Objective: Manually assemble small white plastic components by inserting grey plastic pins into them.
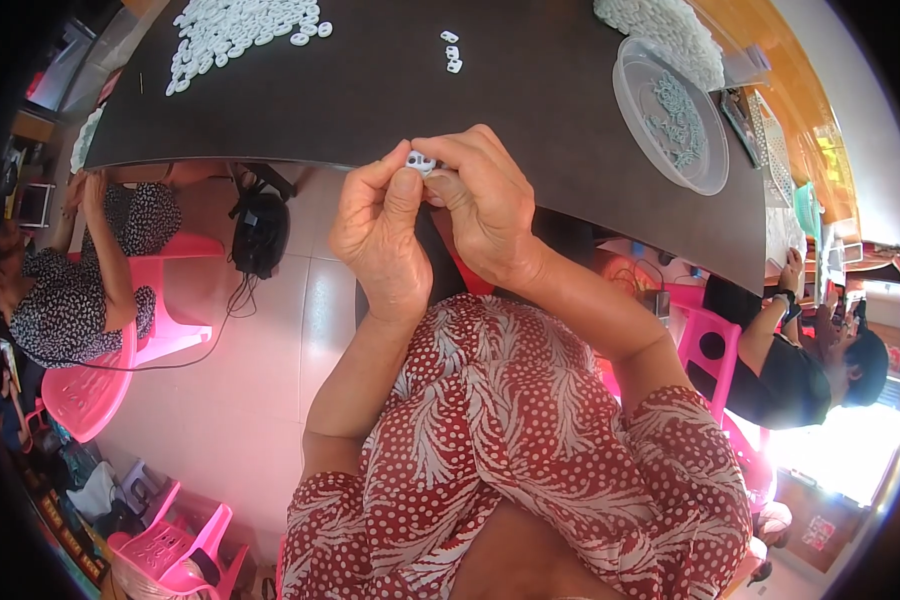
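Between the fingertips of both hands, just over the near edge of the dark table [370, 90], is a small white plastic piece [420, 161] with dark openings. My left hand [385, 225] pinches it from the left with thumb and forefinger. From the other side my right hand [485, 195] grips it in the same way, its fingers partly covering it. Farther back on the table, a short row of similar white pieces [452, 52] lies straight ahead. A heap of white oval pieces [235, 38] spreads at the far left.
At the right stands a round clear tray [715, 180] of small grey-green parts [676, 115], beside a white pile [665, 35]. One person [75, 280] sits on a pink chair [90, 395] at left; another person [800, 370] is at right. A black pedal [261, 232] with a cable lies below the table.
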Demonstrator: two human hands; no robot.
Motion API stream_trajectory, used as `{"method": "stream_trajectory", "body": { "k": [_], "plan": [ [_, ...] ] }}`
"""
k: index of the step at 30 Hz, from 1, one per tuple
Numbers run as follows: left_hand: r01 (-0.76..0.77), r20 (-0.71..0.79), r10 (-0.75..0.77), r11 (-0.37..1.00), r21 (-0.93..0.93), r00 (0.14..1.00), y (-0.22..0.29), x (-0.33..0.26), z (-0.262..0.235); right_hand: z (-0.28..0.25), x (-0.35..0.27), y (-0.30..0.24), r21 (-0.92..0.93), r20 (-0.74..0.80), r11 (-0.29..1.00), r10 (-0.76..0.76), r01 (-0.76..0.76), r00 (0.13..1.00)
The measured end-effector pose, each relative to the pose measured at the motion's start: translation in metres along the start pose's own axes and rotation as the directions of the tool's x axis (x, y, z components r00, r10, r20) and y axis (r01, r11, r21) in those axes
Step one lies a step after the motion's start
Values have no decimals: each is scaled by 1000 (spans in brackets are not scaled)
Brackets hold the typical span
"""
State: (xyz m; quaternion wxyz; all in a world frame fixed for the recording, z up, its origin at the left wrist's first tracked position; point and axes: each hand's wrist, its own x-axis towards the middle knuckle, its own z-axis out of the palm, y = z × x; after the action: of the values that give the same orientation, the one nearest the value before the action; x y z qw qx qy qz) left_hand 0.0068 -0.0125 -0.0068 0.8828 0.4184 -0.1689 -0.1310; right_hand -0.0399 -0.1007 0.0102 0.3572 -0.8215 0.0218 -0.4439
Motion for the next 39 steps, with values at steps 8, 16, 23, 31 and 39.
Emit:
{"method": "stream_trajectory", "body": {
  "k": [8, 16, 23, 31, 39],
  "plan": [
    [-42, -2, 42, 994, 96, 999, 6, 2, -2, -2, 1, -11, 67, 52, 988, 135, -138, 989],
    [4, 8, -4, 995, 102, 1000, 15, 2, 1, -3, 3, -12, 89, 45, 980, 173, -176, 984],
    [-26, 27, 26, 999, 23, 999, 4, -5, 1, 6, -4, -15, 131, -40, 967, 226, -219, 973],
    [-145, 16, 144, 982, 121, 989, -4, -8, 2, 11, -5, -11, 41, -87, 997, 74, -71, 993],
    [-197, 6, 199, 961, 192, 980, -6, -6, 3, 13, -2, -4, 3, -97, 998, -54, 55, 994]
  ]
}}
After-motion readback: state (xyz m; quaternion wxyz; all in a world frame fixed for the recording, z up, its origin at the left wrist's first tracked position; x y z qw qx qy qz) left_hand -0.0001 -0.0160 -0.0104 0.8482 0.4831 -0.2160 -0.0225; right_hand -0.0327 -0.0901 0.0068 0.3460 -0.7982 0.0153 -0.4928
